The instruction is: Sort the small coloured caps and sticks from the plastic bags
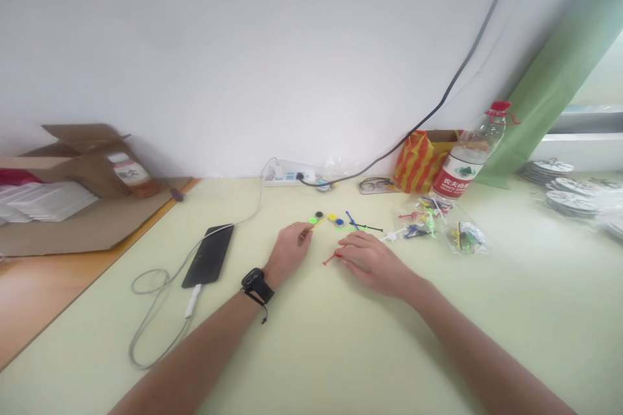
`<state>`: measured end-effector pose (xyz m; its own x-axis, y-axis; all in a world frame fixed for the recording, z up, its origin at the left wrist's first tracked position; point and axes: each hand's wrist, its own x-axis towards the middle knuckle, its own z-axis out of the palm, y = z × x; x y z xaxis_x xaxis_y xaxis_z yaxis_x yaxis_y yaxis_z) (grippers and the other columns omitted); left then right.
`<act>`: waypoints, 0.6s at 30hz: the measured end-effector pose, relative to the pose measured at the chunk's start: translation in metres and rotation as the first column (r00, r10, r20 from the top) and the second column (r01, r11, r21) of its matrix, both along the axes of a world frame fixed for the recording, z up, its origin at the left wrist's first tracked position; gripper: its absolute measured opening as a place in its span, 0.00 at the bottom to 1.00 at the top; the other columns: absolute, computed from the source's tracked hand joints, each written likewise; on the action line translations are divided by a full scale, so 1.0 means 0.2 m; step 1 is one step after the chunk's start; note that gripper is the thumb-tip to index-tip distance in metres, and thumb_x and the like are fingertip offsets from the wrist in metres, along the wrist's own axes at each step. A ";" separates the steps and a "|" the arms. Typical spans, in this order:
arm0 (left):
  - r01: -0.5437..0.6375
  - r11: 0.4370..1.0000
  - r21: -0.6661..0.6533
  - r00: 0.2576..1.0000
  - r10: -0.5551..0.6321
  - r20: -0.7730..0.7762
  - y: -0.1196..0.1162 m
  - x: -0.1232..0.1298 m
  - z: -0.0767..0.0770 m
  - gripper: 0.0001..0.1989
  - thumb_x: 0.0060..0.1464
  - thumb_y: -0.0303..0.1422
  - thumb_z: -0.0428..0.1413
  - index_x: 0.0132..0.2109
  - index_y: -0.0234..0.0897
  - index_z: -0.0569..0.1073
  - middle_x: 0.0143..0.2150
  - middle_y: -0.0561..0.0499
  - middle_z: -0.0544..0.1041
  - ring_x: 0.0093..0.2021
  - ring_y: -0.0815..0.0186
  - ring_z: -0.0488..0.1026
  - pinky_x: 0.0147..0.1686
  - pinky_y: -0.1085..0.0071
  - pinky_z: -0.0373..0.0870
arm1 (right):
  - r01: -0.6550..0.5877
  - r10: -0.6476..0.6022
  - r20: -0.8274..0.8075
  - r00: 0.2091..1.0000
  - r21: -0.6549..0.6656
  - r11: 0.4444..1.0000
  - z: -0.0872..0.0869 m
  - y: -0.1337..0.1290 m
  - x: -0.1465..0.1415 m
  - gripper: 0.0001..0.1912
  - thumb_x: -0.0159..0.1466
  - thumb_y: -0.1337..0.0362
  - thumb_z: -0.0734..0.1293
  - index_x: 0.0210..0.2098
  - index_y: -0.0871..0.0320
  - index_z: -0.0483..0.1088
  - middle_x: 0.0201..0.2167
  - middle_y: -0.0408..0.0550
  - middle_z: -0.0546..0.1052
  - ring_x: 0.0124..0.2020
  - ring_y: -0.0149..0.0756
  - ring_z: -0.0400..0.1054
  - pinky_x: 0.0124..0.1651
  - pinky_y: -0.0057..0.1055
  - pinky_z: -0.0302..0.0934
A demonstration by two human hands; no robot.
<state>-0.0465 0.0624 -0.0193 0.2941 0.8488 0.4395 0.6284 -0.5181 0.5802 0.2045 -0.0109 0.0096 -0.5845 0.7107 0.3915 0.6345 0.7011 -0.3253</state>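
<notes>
My left hand (291, 249) wears a dark wristwatch (256, 284) and has its fingers curled together. A thin yellow plastic stick (317, 224) juts from its fingertips. Between the thumb and fingers of my right hand (370, 260) is a slim red plastic stick (329, 260), its free end pointing toward the lower left. Just beyond my left hand lie a green disc (313, 220) and a black disc (319, 214). A yellow disc (331, 216) and a blue disc (339, 222) are beside them. Blue (351, 219) and black (372, 227) sticks rest past my right fingertips.
Clear bags of coloured plastic parts (428, 219) lie at right, before a large water bottle (464, 159). A phone (208, 255) with a white charging cable lies at left. A power strip (291, 174) sits against the wall. Cardboard (87, 227) occupies the far left.
</notes>
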 end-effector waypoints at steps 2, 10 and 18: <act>-0.005 1.000 0.008 1.000 0.005 -0.003 0.00 0.01 0.01 0.11 0.64 0.30 0.52 0.47 0.38 0.79 0.40 0.48 0.82 0.36 0.63 0.77 0.42 0.64 0.74 | 0.003 -0.002 0.031 1.000 -0.020 1.000 0.00 0.00 -0.01 0.14 0.71 0.68 0.60 0.48 0.54 0.76 0.46 0.52 0.80 0.51 0.43 0.71 0.55 0.42 0.65; 0.017 0.999 0.028 1.000 -0.017 -0.005 -0.01 0.01 0.02 0.12 0.64 0.30 0.52 0.46 0.40 0.81 0.39 0.49 0.82 0.37 0.63 0.77 0.43 0.64 0.73 | 0.272 -0.273 0.178 0.945 0.029 0.962 -0.04 0.06 0.08 0.10 0.70 0.68 0.62 0.34 0.56 0.73 0.35 0.50 0.78 0.41 0.42 0.70 0.45 0.38 0.59; 0.009 0.997 0.072 1.000 -0.010 0.023 -0.02 0.01 0.03 0.11 0.62 0.27 0.53 0.43 0.40 0.81 0.38 0.50 0.82 0.36 0.63 0.77 0.42 0.65 0.73 | 0.510 -0.508 0.283 0.814 0.073 0.857 -0.04 0.12 0.21 0.08 0.66 0.70 0.63 0.31 0.56 0.71 0.33 0.50 0.79 0.40 0.43 0.70 0.41 0.37 0.54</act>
<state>-0.0443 0.0584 -0.0139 0.2909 0.8119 0.5061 0.6101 -0.5649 0.5556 0.2462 0.0128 0.0025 -0.2226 0.9392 0.2613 0.9647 0.2509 -0.0803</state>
